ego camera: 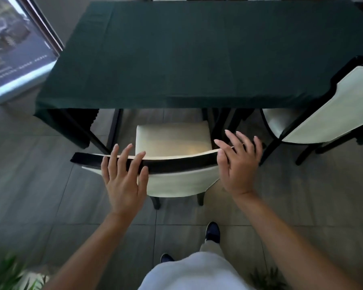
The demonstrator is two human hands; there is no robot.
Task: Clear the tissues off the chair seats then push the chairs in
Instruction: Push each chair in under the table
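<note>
The near chair (pixel 172 181) is seen from above and behind, its cream seat (pixel 172 139) bare — no tissue is visible on it, so the clearing part of the task is judged done for this chair and the pushing-in step is in hand. The seat's front edge lies just short of the counter (pixel 197 55), which is draped in a dark green cloth, so the chair stands only partly drawn up.

The left hand (pixel 124 181) is laid over the dark top rail (pixel 176 163) of the backrest toward its left end, fingers spread and extended across the rail; its grip is released, nothing being clasped. The right hand (pixel 237 164) is held at the rail's right end, fingers likewise splayed and the grip slack; whether the palm actually touches the wood cannot be told.

A second chair (pixel 323 114) stands at the right, angled, with part of its seat already under the cloth's edge; no tissue can be seen on the visible part of it.

The next move is judged to call for both hands to be closed on the rail and an even forward push to be given — equal on both sides, so that the chair is slid straight between the counter legs (pixel 115 128) rather than skewed into one. The second chair is then to be squared and pushed in.
</note>
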